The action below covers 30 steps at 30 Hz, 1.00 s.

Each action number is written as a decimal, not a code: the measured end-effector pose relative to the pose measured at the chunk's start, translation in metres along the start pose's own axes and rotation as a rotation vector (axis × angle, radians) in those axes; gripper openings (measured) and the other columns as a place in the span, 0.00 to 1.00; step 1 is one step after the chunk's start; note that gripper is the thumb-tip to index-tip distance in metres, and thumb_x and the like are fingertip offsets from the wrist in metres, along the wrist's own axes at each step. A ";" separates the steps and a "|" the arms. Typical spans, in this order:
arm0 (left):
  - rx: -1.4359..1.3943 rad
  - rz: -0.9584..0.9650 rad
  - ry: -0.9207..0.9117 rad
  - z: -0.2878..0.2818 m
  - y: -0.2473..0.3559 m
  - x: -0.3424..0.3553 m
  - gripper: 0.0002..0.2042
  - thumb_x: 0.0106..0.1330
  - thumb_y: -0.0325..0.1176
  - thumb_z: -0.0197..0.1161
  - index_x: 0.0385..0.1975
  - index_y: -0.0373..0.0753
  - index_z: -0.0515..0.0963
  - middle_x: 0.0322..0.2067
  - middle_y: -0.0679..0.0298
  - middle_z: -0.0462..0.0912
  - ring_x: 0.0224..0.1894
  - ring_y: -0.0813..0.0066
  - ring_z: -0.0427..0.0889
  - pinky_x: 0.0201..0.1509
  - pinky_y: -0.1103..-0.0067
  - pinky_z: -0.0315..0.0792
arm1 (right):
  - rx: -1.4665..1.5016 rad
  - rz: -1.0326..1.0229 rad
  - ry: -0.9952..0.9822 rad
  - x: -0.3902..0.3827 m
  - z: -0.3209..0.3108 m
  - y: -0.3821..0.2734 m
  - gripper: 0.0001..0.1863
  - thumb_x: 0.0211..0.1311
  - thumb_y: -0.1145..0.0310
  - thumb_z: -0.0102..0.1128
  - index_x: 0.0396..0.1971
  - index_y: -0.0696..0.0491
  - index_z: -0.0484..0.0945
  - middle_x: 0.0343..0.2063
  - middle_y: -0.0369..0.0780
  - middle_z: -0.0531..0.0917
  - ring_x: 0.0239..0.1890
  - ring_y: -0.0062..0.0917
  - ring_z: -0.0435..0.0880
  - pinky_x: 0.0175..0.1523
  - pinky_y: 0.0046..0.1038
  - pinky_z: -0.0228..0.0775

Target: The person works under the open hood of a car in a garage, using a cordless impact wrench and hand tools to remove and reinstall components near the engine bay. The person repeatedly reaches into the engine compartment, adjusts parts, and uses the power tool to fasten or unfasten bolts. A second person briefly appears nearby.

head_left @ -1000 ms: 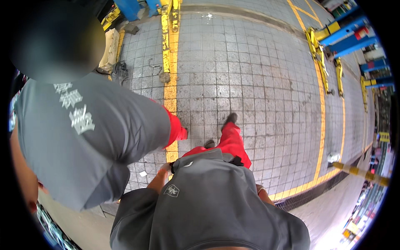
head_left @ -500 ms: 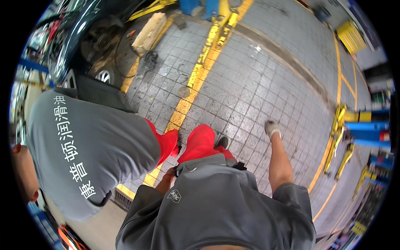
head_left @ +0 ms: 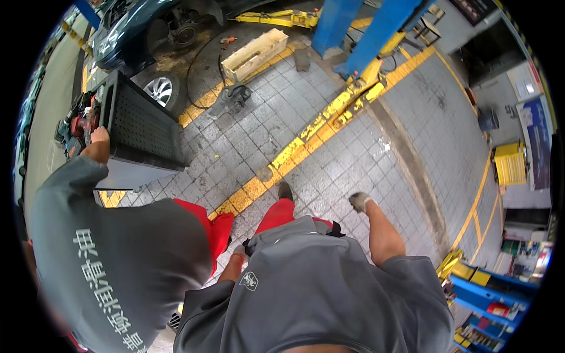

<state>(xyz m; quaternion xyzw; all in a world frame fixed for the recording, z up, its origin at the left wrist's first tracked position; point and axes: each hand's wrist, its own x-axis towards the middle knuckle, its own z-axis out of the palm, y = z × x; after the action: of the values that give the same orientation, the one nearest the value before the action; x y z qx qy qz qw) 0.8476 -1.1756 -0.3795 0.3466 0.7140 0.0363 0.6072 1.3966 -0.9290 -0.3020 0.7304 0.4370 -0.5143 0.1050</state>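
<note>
My right hand point(head_left: 358, 202), in a pale glove with darker fingers, hangs out in front of me over the tiled floor. Its fingers look loose, and nothing shows in it. Low at my waist on the left is my left hand point(head_left: 239, 251), also gloved; my clothes partly hide it and its fingers cannot be made out. Close on my left, a co-worker in a grey shirt point(head_left: 129, 253) and red trousers has a bare hand point(head_left: 100, 135) on the edge of a dark tool cart point(head_left: 147, 123). Power tools point(head_left: 79, 126) lie on top of the cart.
Beyond the cart stand a dark green car point(head_left: 126, 32) and a loose wheel point(head_left: 160, 91). A yellow lift arm point(head_left: 318, 129) crosses the floor from a blue post point(head_left: 376, 41). A long pale box point(head_left: 253, 56) and a dark object with a hose point(head_left: 232, 100) lie ahead. Blue shelving point(head_left: 488, 297) stands right.
My view has swung left and forward, bringing more of the cart, car and blue posts into sight. The co-worker's hand now shows on the cart. My right hand's position has shifted slightly.
</note>
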 end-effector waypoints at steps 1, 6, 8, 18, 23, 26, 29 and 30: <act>-0.027 0.019 0.034 -0.008 0.018 0.012 0.18 0.68 0.40 0.58 0.47 0.35 0.85 0.32 0.58 0.87 0.32 0.68 0.83 0.37 0.71 0.75 | 0.094 0.034 0.023 0.006 -0.008 0.010 0.18 0.67 0.58 0.58 0.44 0.58 0.83 0.32 0.40 0.84 0.26 0.29 0.81 0.32 0.34 0.80; -0.270 0.061 0.225 -0.061 0.107 0.035 0.18 0.68 0.40 0.57 0.48 0.34 0.85 0.31 0.58 0.87 0.31 0.70 0.83 0.36 0.72 0.75 | 0.341 0.169 0.018 0.028 -0.042 0.009 0.13 0.68 0.59 0.58 0.36 0.55 0.80 0.28 0.39 0.81 0.25 0.28 0.80 0.31 0.35 0.80; -0.370 0.070 0.291 -0.076 0.131 0.042 0.18 0.68 0.40 0.57 0.48 0.34 0.85 0.31 0.59 0.87 0.30 0.71 0.83 0.36 0.72 0.75 | 0.287 0.199 0.005 0.041 -0.062 -0.009 0.12 0.68 0.60 0.58 0.38 0.54 0.81 0.29 0.38 0.81 0.25 0.28 0.80 0.32 0.35 0.79; -0.431 -0.120 0.411 -0.043 0.166 0.060 0.14 0.65 0.36 0.56 0.39 0.34 0.85 0.29 0.56 0.85 0.29 0.69 0.82 0.34 0.70 0.75 | 0.135 -0.046 -0.072 0.192 -0.173 -0.217 0.10 0.69 0.64 0.54 0.38 0.55 0.79 0.25 0.37 0.79 0.21 0.27 0.76 0.26 0.33 0.72; -0.505 -0.287 0.405 -0.041 0.211 0.044 0.14 0.66 0.36 0.57 0.42 0.34 0.84 0.29 0.58 0.84 0.28 0.70 0.81 0.32 0.72 0.74 | 0.080 -0.180 -0.071 0.272 -0.206 -0.362 0.13 0.68 0.62 0.56 0.41 0.56 0.82 0.26 0.38 0.81 0.23 0.26 0.77 0.28 0.34 0.71; -0.808 -0.394 0.584 0.027 0.268 -0.002 0.14 0.67 0.36 0.58 0.44 0.34 0.84 0.29 0.59 0.84 0.28 0.71 0.81 0.32 0.73 0.74 | -0.223 -0.451 -0.175 0.298 -0.177 -0.503 0.15 0.68 0.60 0.57 0.41 0.57 0.84 0.28 0.39 0.83 0.25 0.26 0.79 0.30 0.35 0.72; -0.762 -0.335 0.529 -0.096 0.304 0.040 0.14 0.68 0.36 0.58 0.45 0.35 0.83 0.29 0.61 0.83 0.27 0.72 0.80 0.31 0.74 0.74 | -0.054 -0.409 -0.088 0.333 -0.200 -0.540 0.21 0.68 0.57 0.56 0.51 0.57 0.82 0.38 0.43 0.86 0.36 0.32 0.83 0.41 0.37 0.75; -0.816 -0.342 0.562 -0.103 0.323 0.034 0.14 0.68 0.36 0.58 0.46 0.35 0.83 0.29 0.61 0.83 0.27 0.72 0.80 0.31 0.74 0.74 | -0.102 -0.409 -0.126 0.334 -0.196 -0.554 0.24 0.69 0.56 0.56 0.56 0.57 0.81 0.44 0.46 0.86 0.43 0.36 0.85 0.48 0.38 0.76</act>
<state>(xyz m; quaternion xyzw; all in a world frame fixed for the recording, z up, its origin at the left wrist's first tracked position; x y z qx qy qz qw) 0.9010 -0.8748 -0.2287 -0.0629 0.8236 0.3036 0.4750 1.1419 -0.3035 -0.3322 0.5868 0.5941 -0.5467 0.0622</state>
